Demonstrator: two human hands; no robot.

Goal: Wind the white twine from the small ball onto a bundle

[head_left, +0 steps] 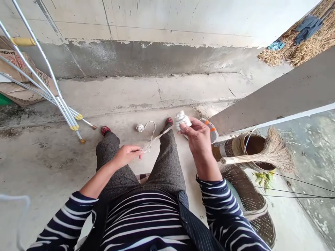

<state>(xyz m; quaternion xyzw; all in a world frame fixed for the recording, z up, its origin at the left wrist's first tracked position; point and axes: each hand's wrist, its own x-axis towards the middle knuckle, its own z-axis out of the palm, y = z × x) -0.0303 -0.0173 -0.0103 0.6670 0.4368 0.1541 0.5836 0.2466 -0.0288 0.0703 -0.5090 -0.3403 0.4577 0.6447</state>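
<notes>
My right hand (195, 136) grips a small white roll of wound cord (182, 119), held up in front of my right knee. From it a pale strand of cord (164, 133) runs down to my left hand (128, 155), whose thumb and fingertips are pinched on it between my thighs. A few loose loops hang at those fingertips. Another length curls away to a small white ball of cord (140, 128) lying on the concrete floor between my feet. The far end of the roll in my right hand shows; my fingers cover its near side.
Aluminium crutches (61, 101) lean beside cardboard boxes (34, 80) at left. On the right, a straw broom (274, 153) lies across a tipped bucket (237, 144), near a woven basket (251, 195) and a clear plastic container (213, 130). A wall (157, 57) stands ahead.
</notes>
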